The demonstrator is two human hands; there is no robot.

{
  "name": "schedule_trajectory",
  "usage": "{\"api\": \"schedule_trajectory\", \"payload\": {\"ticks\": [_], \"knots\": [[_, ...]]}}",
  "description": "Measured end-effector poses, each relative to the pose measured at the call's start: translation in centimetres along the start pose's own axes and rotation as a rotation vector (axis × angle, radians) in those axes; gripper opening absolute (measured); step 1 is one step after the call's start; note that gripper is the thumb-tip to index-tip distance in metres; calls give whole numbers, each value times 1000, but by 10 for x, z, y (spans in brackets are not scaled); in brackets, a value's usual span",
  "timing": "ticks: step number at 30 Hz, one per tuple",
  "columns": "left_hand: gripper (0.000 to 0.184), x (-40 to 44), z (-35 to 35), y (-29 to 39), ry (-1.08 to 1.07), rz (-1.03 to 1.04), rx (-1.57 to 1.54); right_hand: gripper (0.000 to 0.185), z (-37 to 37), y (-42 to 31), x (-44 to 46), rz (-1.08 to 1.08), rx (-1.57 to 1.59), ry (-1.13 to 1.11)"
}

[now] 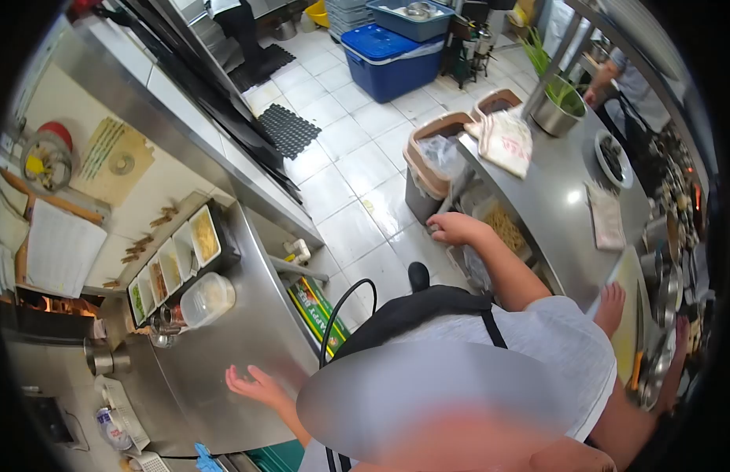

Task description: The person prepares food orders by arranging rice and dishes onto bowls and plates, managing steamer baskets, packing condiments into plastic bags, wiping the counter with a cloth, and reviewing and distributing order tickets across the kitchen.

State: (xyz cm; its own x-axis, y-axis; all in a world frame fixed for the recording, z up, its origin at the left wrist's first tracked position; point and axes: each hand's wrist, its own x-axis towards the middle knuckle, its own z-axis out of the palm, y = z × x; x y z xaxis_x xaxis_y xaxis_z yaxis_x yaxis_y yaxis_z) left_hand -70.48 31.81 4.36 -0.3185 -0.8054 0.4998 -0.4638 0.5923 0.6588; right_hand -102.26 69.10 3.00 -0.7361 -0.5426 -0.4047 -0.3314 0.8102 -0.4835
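My left hand [256, 387] is held over the steel counter [255, 330] on the left, palm partly up, fingers spread, holding nothing. Farther forward, my right hand [459, 228] hangs beside the right-hand counter [546, 212], near a lidless grey-and-beige bin [428, 189]. Its fingers are loosely bent with a small gap at the tips, and I see nothing in them. Below that hand, on a shelf, is a container of pale noodle-like food [502, 228]. A co-worker's hand [611, 309] rests at the edge of a cutting board [626, 291] on the right.
Food trays [172, 267] and a clear plastic tub [207, 300] stand on the left counter. A towel [504, 141], a metal pot with greens [559, 110] and a white bowl [613, 160] sit on the right counter. Ahead are blue bins [392, 67] and black floor mats [288, 131].
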Motion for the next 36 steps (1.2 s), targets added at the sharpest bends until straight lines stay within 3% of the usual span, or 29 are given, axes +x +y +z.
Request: {"api": "schedule_trajectory", "payload": {"ticks": [3,10,12,17,20,23,24,25,28,29,30,31,33,36], "knots": [[35,25,61,43,54,32,-80,40,-50,-1,70,-117,33,31],[28,75,197,160,-159,38,-412,41,-154,-25,213,-352,72,80],[24,93,240,171,-229,-4,-493,43,-174,-40,261,-339,93,-57],[13,164,358,183,-324,51,-545,43,-165,-24,423,-343,167,-113],[11,226,428,193,-372,-6,-613,43,-159,3,476,-224,39,-100],[11,291,495,239,-440,-95,-803,43,-132,85,523,-74,-42,-186],[11,312,519,249,-477,-43,-764,41,-140,105,522,33,-87,-253],[11,333,542,257,-513,14,-716,28,-128,147,527,-2,-63,-165],[10,390,615,286,-603,101,-689,21,-115,237,516,582,-59,-141],[10,407,639,294,-631,121,-647,23,-70,302,536,737,-43,-215],[10,423,663,301,-625,174,-623,26,-65,336,546,712,-65,-588],[10,437,689,308,-614,223,-603,29,-61,351,551,842,26,-526],[10,452,737,322,-614,238,-553,32,-169,270,545,878,34,-412],[11,479,799,339,-646,215,-434,34,-251,239,623,869,85,-348]]}}
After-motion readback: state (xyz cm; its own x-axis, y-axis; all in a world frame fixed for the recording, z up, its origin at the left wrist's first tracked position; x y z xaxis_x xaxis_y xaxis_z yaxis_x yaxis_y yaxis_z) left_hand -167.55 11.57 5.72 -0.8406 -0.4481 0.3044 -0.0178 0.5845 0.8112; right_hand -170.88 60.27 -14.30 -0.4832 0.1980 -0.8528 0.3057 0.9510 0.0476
